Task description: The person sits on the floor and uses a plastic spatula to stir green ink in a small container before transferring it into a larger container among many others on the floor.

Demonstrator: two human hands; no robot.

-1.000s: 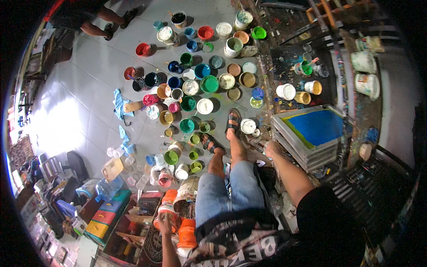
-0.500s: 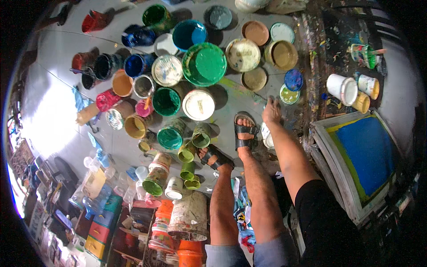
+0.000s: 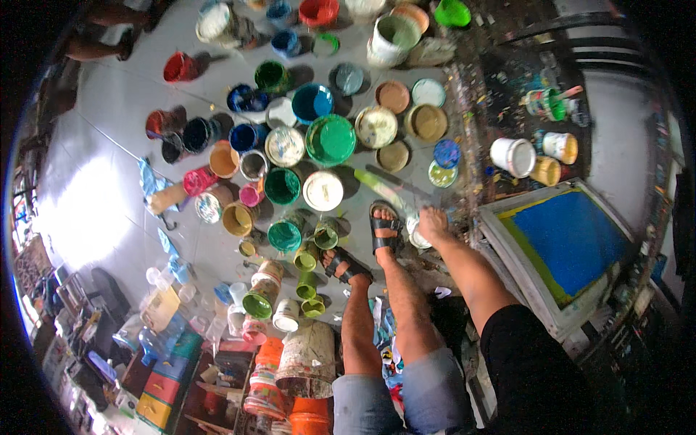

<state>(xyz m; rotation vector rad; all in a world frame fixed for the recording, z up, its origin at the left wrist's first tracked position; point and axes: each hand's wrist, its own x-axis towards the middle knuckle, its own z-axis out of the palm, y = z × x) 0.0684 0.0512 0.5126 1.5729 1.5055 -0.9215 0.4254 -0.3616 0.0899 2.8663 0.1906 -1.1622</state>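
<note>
My right hand (image 3: 433,225) reaches down to the floor beside my sandalled feet, its fingers closed around the near end of a flat, paint-smeared stirring stick (image 3: 383,190). The stick's far end is bright green and points away to the left, with a shadow next to it on the floor. A white round container or lid (image 3: 418,232) shows just left of my fingers. Beyond the stick stand a white-topped tub (image 3: 323,191) and a large bucket of green paint (image 3: 330,140). My left hand is out of the picture.
Many open paint pots crowd the grey floor ahead and left. A framed blue screen (image 3: 578,239) leans at the right, near white tubs (image 3: 512,157). Orange buckets (image 3: 309,413) and a large stained bucket (image 3: 308,359) stand left of my legs. Another person's foot (image 3: 125,45) shows far left.
The view has tilted, bringing more pots in at the far side. My right hand has drawn slightly nearer to me; the stick, blurred before, now shows plainly above its shadow.
</note>
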